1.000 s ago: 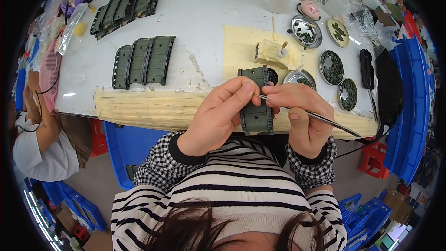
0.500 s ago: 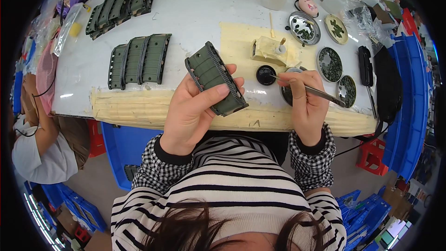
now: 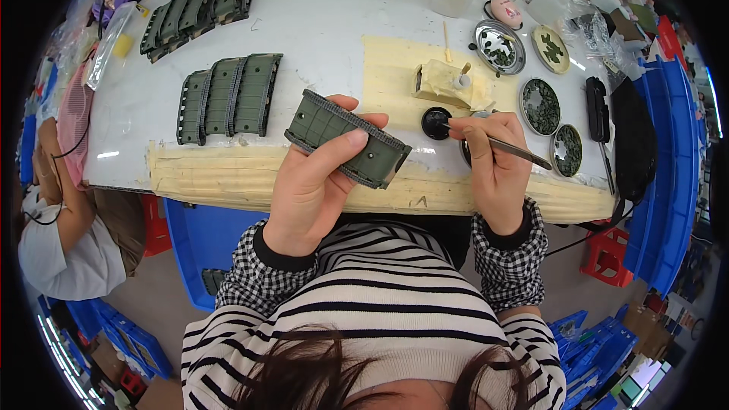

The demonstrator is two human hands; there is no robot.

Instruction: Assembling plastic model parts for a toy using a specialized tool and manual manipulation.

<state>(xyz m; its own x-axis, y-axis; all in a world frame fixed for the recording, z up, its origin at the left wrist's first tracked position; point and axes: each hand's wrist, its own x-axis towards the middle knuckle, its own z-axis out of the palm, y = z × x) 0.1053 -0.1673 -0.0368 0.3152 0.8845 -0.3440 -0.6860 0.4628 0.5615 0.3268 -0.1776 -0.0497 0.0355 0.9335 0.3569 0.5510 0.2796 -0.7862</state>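
Now tweezers [image 3: 521, 152] away from green panel [image 3: 323, 125], tip at black pot [image 3: 430, 126]; right fingers [image 3: 478, 143] pinch them. Left fingers [image 3: 338, 150] clasp panel, swung crosswise. Panel work seemingly paused.

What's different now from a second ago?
The left hand has moved left with the green piece, now turned slantwise. The right hand has drawn apart from it, still gripping the metal tool, tip now at the black dish. The nearer row of green pieces stayed.
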